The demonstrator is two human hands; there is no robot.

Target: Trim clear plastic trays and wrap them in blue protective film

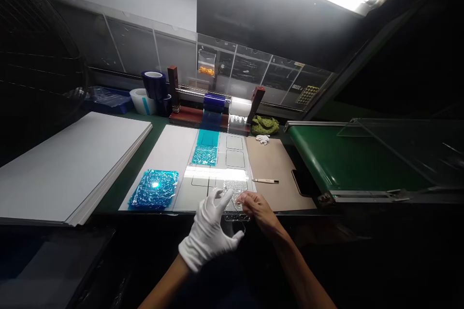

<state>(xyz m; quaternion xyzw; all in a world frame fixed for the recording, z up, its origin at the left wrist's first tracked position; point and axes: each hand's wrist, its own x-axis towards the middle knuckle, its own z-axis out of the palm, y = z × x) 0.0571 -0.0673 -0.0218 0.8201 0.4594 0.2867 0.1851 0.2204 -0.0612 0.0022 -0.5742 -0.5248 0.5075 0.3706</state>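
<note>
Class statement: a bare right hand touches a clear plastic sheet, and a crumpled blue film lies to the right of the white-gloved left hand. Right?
No: the crumpled blue film lies to the left of the white-gloved left hand, as the head view shows; the rest stands.

Stack of white boards [68,166] on L of bench [112,198], blue bubbled film sheet [152,189] on white board nearby. At back: blue tape rolls [154,85], white tape roll [141,99], film roller rig [216,102] btwn wood uprights. R side: kraft mat [270,164] w/ pen [265,181], white cloth [262,139] at top edge, green dotted pouch [265,125] just behind, phone [300,182] beside mat, green conveyor [337,154].
</note>
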